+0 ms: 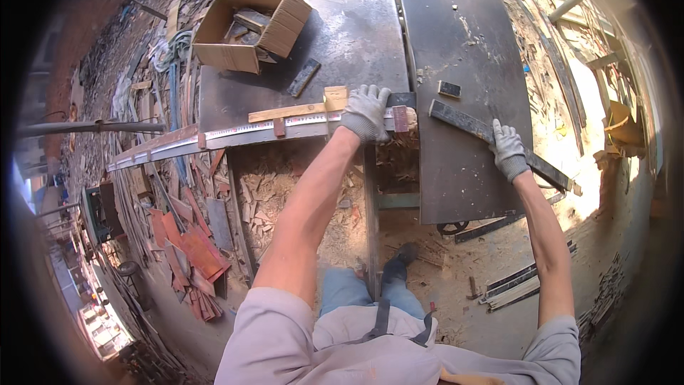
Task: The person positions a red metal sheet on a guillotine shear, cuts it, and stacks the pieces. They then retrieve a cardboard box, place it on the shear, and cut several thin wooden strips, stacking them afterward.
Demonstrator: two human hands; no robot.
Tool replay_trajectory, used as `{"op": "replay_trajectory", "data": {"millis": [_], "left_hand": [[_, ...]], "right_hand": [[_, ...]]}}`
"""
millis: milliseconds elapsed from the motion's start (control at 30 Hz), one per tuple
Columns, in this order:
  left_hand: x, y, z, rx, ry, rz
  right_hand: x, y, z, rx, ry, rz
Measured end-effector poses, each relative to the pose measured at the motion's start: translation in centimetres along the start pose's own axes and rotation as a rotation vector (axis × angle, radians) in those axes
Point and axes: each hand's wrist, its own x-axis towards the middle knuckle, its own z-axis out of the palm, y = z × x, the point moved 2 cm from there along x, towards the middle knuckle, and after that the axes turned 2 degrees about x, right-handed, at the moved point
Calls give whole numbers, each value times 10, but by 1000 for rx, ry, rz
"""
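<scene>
My left hand [365, 113], in a grey work glove, is closed over a short dark wood block [402, 100] at the table's near edge. Most of that block lies hidden under the fingers. Beside the glove are a pale wooden strip [288, 112] with a small crosspiece and a long rail [239, 133] carrying a white measuring tape. My right hand [507, 148], gloved too, grips a long dark wood beam [462, 120] from above. The beam slants across the right metal tabletop [470, 185], its near end reaching past the table's edge.
An open cardboard box [228, 57] with wood pieces stands on the left metal tabletop [342, 11]. Dark offcuts [304, 78] lie on both tops, and a narrow slot parts them. Scrap boards [199, 253], sawdust and stacked strips [513, 286] cover the ground around.
</scene>
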Motion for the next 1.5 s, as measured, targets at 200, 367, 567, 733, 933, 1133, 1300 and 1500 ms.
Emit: {"op": "replay_trajectory", "data": {"millis": [200, 367, 567, 733, 933, 1133, 1300, 1500], "left_hand": [[-100, 30, 8, -39, -111, 19], [-214, 70, 47, -222, -3, 107], [-336, 122, 59, -339, -24, 136], [-396, 155, 84, -441, -28, 83], [-409, 177, 96, -610, -401, 78], [-394, 179, 99, -623, -600, -26], [-389, 144, 53, -968, 115, -380], [-404, -69, -55, -1078, 604, -1063]], "right_hand": [[-205, -19, 56, 276, -116, 231], [-369, -66, 90, 471, -170, 363], [-461, -113, 94, 603, -92, 324], [-494, -127, 101, 624, -109, 327], [-511, -121, 117, 451, 52, 200], [-501, -126, 94, 569, 91, 165], [-488, -135, 59, 571, 71, 123], [-441, -142, 41, 347, 73, -35]]}}
